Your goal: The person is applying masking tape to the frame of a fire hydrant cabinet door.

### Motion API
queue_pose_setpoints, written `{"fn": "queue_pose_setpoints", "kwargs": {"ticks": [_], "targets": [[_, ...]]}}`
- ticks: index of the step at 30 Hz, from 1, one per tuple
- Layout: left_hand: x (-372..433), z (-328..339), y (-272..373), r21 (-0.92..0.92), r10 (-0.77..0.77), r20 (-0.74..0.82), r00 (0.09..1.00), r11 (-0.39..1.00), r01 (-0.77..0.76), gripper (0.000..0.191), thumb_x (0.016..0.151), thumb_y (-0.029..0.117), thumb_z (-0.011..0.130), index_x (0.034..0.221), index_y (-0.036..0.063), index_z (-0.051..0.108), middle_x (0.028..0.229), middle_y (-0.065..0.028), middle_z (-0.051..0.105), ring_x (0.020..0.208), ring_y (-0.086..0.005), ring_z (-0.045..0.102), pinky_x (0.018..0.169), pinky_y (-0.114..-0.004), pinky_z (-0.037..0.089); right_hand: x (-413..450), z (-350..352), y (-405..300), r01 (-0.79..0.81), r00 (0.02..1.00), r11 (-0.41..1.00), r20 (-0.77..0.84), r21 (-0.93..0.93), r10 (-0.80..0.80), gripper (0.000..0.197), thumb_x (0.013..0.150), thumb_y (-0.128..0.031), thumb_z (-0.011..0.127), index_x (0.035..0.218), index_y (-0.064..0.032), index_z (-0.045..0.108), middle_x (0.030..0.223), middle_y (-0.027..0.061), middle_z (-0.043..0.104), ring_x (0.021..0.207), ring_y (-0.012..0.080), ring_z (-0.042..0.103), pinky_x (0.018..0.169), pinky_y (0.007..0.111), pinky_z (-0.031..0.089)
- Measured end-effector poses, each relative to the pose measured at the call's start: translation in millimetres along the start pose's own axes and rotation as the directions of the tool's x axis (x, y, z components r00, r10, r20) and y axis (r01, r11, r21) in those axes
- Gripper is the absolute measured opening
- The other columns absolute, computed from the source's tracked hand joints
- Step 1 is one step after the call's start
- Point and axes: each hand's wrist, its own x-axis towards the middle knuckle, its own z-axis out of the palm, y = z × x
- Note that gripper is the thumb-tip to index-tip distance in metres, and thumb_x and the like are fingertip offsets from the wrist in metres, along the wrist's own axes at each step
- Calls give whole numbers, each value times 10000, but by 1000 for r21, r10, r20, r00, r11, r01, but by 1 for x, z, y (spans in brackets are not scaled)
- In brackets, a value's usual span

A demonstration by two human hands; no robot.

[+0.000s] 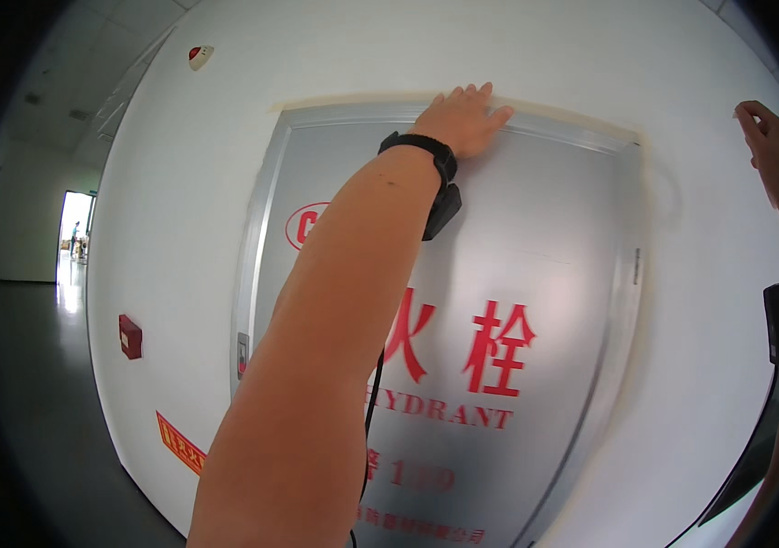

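My left hand (463, 120) lies palm-down on the top edge of a metal fire hydrant cabinet frame (355, 113), with its fingers spread and pointing up. A black strap with a small black device (443, 209) circles that wrist. Below it is the grey cabinet door (554, 205), which bears red writing and is partly hidden by my forearm. A beige strip (567, 118) borders the frame. At the far right, my right hand (769, 140) is raised near the white wall, fingers bent towards the thumb. Whether it holds something small cannot be told. Another black device (778, 322) is on that arm.
A red and white alarm (200, 57) is high on the wall. Lower left are a red wall box (130, 337) and a red sign with yellow writing (179, 442). A corridor floor (40, 356) runs to a bright doorway (76, 226), where a distant person stands.
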Motion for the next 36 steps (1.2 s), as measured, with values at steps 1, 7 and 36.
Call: {"fn": "queue_pose_setpoints", "kwargs": {"ticks": [1, 7, 36], "targets": [[-4, -3, -13, -6, 10, 0, 1000, 1000, -10, 708, 1022, 532, 280, 1532, 45, 222, 1566, -198, 276, 1469, -336, 216, 1208, -433, 161, -3, 5, -15, -5, 1000, 1000, -3, -10, 5, 286, 974, -308, 562, 1109, -79, 668, 572, -30, 451, 464, 39, 353, 425, 227, 310], [-21, -18, -85, 15, 72, -36, 997, 997, -72, 709, 1018, 534, 292, 1525, 40, 249, 1565, -194, 286, 1466, -315, 239, 1203, -428, 163, -19, 25, -101, 108, 994, 993, -21, 47, -107, 332, 961, -368, 580, 1126, -98, 682, 715, 2, 611, 530, 63, 472, 498, 228, 446], [-91, -61, -279, 37, -210, -136, 968, 976, 217, 702, 1013, 553, 291, 1541, 94, 237, 1543, -164, 346, 1467, -297, 244, 1205, -440, 126, -41, 32, -207, 35, 999, 998, 30, 43, -36, 309, 913, -333, 583, 1055, -90, 711, 653, -7, 562, 556, 79, 504, 561, 264, 476]]}}
